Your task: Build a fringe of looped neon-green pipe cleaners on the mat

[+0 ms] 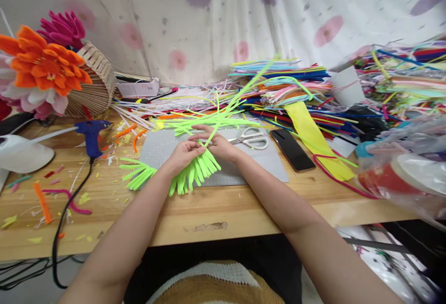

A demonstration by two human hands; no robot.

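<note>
Above the grey cutting mat [261, 169], my left hand [184, 154] and my right hand [216, 144] meet, both closed on bright green pipe cleaners [240, 97]. Long stems rise from between my fingers toward the upper right. Below my hands hangs a fringe of green pipe cleaner loops [190, 174], running left past my left wrist. Some fingers of my right hand are stretched leftward over more green stems. Exactly how my fingertips pinch the stems is too small to tell. White-handled scissors [252, 138] lie just right of my right hand.
A blue glue gun [91, 137] stands at left, its black cord running over the table edge. A phone [291, 150] and a yellow strip [318, 141] lie at right. Bundles of coloured pipe cleaners [299, 86] fill the back. Fluffy flowers [49, 65] stand at far left.
</note>
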